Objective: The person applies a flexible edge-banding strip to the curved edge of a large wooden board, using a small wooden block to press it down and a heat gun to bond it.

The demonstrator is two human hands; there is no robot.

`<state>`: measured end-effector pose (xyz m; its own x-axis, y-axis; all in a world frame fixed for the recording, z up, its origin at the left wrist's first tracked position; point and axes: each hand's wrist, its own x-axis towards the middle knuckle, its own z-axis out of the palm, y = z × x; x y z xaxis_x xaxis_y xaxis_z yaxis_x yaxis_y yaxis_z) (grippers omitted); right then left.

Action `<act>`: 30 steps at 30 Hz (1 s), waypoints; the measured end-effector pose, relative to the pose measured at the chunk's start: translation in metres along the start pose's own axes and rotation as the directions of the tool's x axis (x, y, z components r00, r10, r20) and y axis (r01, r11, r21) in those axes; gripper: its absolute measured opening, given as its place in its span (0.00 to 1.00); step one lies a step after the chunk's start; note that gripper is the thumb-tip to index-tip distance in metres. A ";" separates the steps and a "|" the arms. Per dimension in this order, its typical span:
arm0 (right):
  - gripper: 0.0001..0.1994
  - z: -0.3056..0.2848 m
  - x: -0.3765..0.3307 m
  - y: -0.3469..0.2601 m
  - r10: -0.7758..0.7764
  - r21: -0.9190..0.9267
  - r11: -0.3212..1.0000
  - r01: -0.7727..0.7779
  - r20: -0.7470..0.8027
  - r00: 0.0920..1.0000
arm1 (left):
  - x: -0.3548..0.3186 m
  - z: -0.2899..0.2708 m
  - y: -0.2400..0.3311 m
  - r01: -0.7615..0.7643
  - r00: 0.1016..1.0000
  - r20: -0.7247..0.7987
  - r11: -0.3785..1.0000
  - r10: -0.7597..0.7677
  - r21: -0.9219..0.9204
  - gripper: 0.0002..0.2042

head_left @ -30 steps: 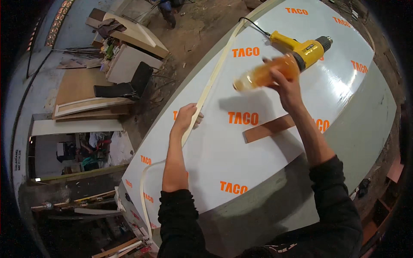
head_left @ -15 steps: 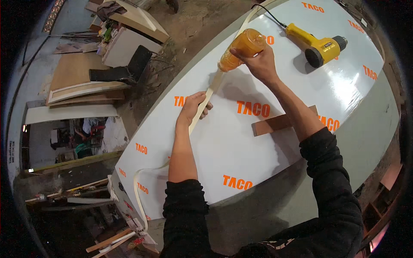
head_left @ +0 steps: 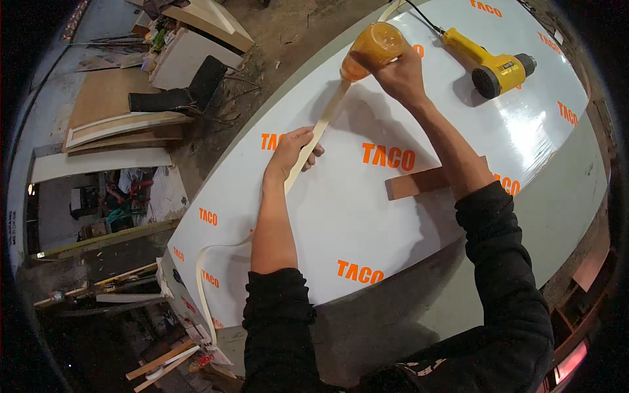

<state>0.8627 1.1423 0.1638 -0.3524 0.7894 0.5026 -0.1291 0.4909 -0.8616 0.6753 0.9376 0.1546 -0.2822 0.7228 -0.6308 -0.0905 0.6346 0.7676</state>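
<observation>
A dim workshop with a dirt floor, stacked boards and offcuts surrounds a large white laminated panel with orange lettering [head_left: 341, 223], which lies flat on a grey worktable [head_left: 563, 196] and fills most of the view. Along the panel's left side runs a long, thin cream-coloured edge-banding strip [head_left: 321, 131]; its long axis goes from the far end of the panel, near the top of the view, diagonally down toward the person, and past the near corner its loose tail [head_left: 203, 288] curls off the panel's edge and hangs down. The left hand [head_left: 291, 154] sits midway on this strip, fingers curled over it and thumb alongside, pinning it down — a closed grasp on the strip. The right hand [head_left: 400, 72] is farther out, clenched around an orange translucent plastic squeeze bottle [head_left: 370, 49] tipped so that its nozzle points down at the strip just beyond the left hand's fingers — whether the tip touches cannot be told. A yellow heat gun with a black cord [head_left: 491, 65] lies untouched right of the bottle, and a small brown wooden block [head_left: 419, 183] rests on the panel by the right forearm.
</observation>
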 end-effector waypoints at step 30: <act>0.12 -0.052 0.001 0.019 0.050 0.221 0.973 0.059 -0.460 0.886 | 0.001 0.001 0.003 0.029 0.999 -0.020 0.999 -0.028 0.037 0.19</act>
<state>0.9077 1.1719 0.1516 0.1077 0.8940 0.4349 -0.3514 0.4434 -0.8246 0.6762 0.9401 0.1560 -0.2983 0.6990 -0.6499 -0.0633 0.6649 0.7442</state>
